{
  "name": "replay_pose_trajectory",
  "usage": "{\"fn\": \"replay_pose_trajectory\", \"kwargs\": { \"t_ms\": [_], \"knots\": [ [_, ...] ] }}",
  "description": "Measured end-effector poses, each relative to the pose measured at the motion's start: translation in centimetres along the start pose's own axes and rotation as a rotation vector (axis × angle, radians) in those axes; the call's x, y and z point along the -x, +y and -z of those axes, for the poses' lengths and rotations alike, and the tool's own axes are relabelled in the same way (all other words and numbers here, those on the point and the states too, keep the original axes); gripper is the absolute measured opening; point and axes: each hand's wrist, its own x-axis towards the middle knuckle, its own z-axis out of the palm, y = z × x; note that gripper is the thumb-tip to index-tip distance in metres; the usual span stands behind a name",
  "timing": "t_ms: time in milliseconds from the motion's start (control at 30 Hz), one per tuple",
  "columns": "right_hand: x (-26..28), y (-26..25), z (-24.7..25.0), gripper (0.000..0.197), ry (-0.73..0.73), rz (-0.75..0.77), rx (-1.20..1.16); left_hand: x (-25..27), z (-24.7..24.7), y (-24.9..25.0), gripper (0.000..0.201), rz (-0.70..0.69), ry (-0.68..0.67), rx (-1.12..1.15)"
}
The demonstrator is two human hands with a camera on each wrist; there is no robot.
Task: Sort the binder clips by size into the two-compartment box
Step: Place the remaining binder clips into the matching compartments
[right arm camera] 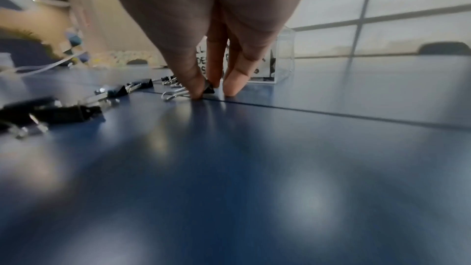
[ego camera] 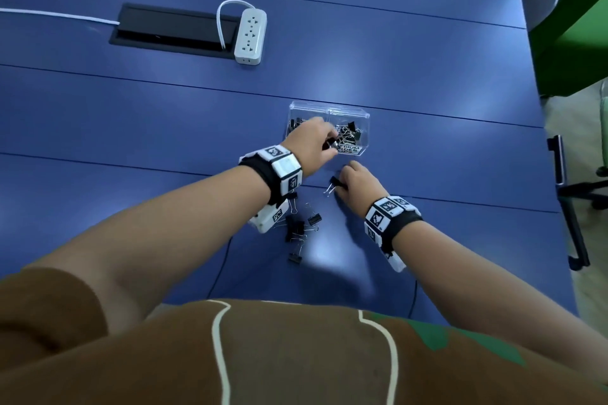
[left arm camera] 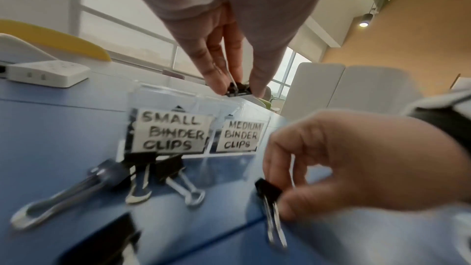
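Note:
A clear two-compartment box (ego camera: pixel 329 108) stands on the blue table, labelled SMALL BINDER CLIPS on the left and MEDIUM BINDER CLIPS on the right (left arm camera: pixel 165 93). Both compartments hold black clips. My left hand (ego camera: pixel 330 145) hovers over the box's front near the divider and pinches a small black clip (left arm camera: pixel 238 90) between thumb and fingers. Which compartment lies under it I cannot tell. My right hand (ego camera: pixel 342 185) is just in front of the box and pinches another black clip (right arm camera: pixel 209 89) that lies on the table. Several loose clips (ego camera: pixel 296 228) lie nearer to me.
A white power strip (ego camera: pixel 250 36) and a black cable hatch (ego camera: pixel 174 30) lie far back on the left. The table's right edge (ego camera: pixel 552 174) runs close by, with a chair base beyond it. Thin black cables trail from both wrists toward me.

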Motion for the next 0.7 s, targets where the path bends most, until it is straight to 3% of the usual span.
{"fn": "replay_pose_trajectory", "kwargs": {
  "t_ms": [233,367,533,633,700],
  "knots": [
    [2.5,1.2,-0.3,0.021,0.028,-0.093,-0.174,-4.9,-1.4,1.8,0.031,0.004,-0.073,-0.055],
    [2.8,1.0,-0.4,0.016,0.037,-0.049,-0.171,-5.0,-1.9,1.3,0.030,-0.023,-0.087,-0.086],
    [2.1,-0.9,-1.2,0.047,-0.004,0.064,-0.182,-2.7,-1.5,0.1,0.023,-0.058,0.056,-0.009],
    [1.1,-1.9,-1.9,0.045,-0.018,0.035,-0.162,-0.3,-1.0,-1.6,0.020,0.009,0.123,0.025],
    [0.5,-2.5,-2.2,0.033,-0.027,0.032,-0.118,1.6,-0.9,-3.3,0.019,0.091,0.151,0.032]
  ]
}}
